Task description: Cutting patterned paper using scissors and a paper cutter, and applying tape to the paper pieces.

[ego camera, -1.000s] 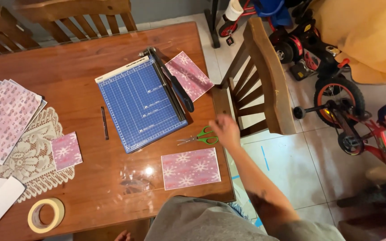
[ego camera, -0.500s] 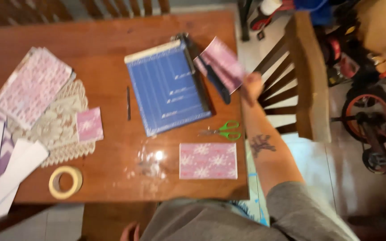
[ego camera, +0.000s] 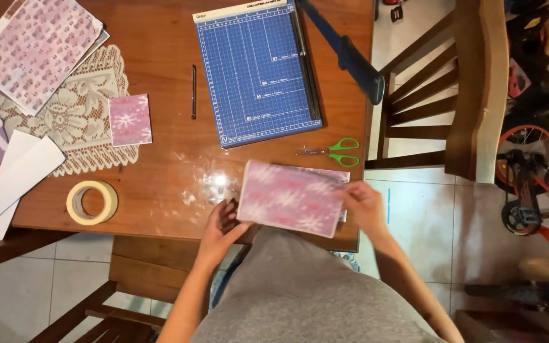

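Both hands hold a pink patterned card at the bench edge, just below the scissors: left hand grips its left side, right hand its right. The blue cutter lies above the scissors; a tape roll sits well left of the card.

You are looking down on a brown wooden desk. At upper centre lies a blue gridded paper cutter, with a thin dark pen just left of it. Green-handled scissors lie below the cutter. At left sit a cream lace doily, patterned pink paper sheets and a roll of beige tape.
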